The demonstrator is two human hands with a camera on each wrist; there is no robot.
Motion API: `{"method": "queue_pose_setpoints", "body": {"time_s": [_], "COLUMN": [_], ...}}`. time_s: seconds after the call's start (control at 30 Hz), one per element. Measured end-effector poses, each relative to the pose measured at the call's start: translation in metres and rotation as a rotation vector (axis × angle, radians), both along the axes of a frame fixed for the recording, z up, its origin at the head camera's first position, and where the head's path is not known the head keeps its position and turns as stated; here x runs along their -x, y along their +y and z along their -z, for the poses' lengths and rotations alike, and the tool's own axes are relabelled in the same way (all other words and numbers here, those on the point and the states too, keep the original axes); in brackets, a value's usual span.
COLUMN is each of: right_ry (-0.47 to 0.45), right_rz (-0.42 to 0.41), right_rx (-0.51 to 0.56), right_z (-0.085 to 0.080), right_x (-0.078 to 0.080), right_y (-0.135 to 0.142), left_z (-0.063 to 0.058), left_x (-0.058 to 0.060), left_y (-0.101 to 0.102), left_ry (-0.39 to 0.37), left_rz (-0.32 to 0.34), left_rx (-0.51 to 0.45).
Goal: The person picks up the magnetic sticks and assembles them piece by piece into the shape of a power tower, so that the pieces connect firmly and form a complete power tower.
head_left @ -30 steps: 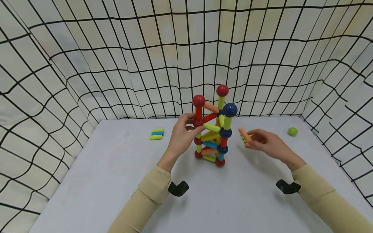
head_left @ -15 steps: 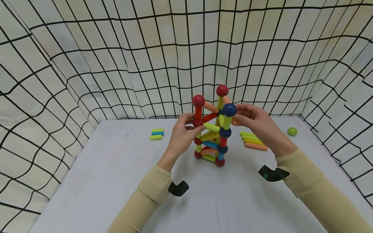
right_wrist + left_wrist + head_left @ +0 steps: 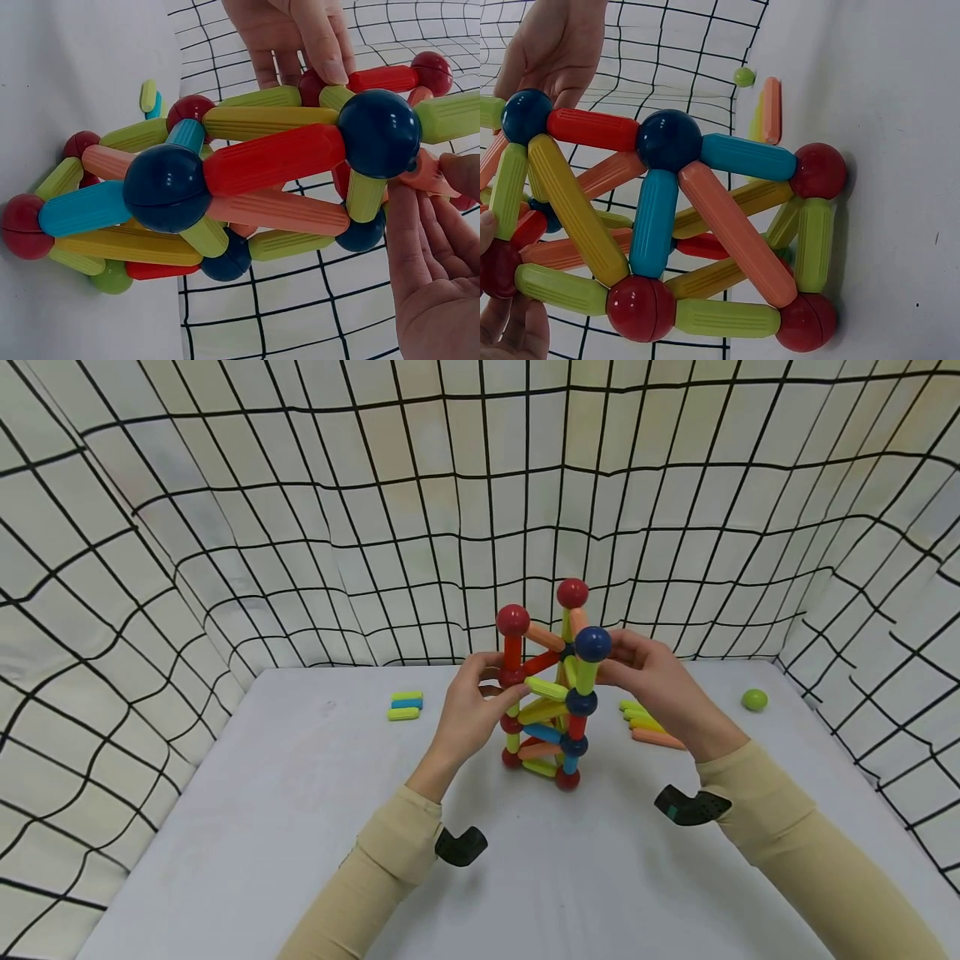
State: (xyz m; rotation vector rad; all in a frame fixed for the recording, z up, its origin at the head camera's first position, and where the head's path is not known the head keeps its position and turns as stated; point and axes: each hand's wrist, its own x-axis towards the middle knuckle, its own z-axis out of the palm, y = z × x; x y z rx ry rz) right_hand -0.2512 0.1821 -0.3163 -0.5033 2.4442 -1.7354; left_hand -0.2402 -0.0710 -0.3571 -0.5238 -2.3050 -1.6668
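A tower of ridged magnetic rods and balls (image 3: 547,710) stands upright on the table. At its left side my left hand (image 3: 474,702) holds a red ball (image 3: 499,268) in an upper tier between thumb and fingers. Behind the tower's right side is my right hand (image 3: 648,677). In the right wrist view, the thumb and fingers of that right hand (image 3: 442,262) pinch an orange rod (image 3: 426,174) beside a dark blue ball (image 3: 379,133). The rod's other end leans toward the red ball (image 3: 573,593) at the top back; whether it touches that ball I cannot tell.
Right of the tower lie several yellow-green, yellow and orange rods (image 3: 658,739), partly behind my right hand. A green ball (image 3: 754,700) rests at the far right. Green and blue short rods (image 3: 406,704) lie on the left of the white table (image 3: 300,827). Black netting (image 3: 420,535) surrounds it.
My right hand has carried the orange rod leftward and up from beside the loose rods to the tower's upper right. The left hand keeps its hold.
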Motion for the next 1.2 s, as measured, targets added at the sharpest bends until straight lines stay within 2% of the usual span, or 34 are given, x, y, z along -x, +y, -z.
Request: {"method": "queue_pose_setpoints", "body": {"time_s": [0.37,0.53,0.7,0.83,1.0,1.1,1.2], "right_ry": [-0.009,0.003,0.034,0.069,0.155,0.170,0.134], "right_rz": [0.017,-0.010,-0.080,-0.105,-0.036,0.013,0.070], "right_rx": [-0.025,-0.046,-0.066,-0.145,-0.227,-0.207,-0.165], "right_z": [0.001,0.002,0.004,0.007,0.012,0.016,0.021], "right_x": [0.000,-0.001,-0.009,-0.016,-0.017,-0.012,-0.006], "right_y": [-0.002,-0.001,0.006,0.005,0.005,0.011,0.017], "left_z": [0.000,0.000,0.000,0.001,0.001,0.003,0.005], "left_x": [0.000,0.000,-0.001,-0.002,-0.005,-0.012,-0.022], "left_y": [0.000,0.000,0.001,0.002,0.003,0.003,0.006], "left_ry": [0.005,0.006,-0.014,-0.015,-0.010,-0.009,0.018], "left_rz": [-0.002,-0.006,-0.012,-0.017,-0.013,0.005,0.045], "left_rx": [0.006,0.010,0.014,0.014,-0.006,-0.028,-0.035]}}
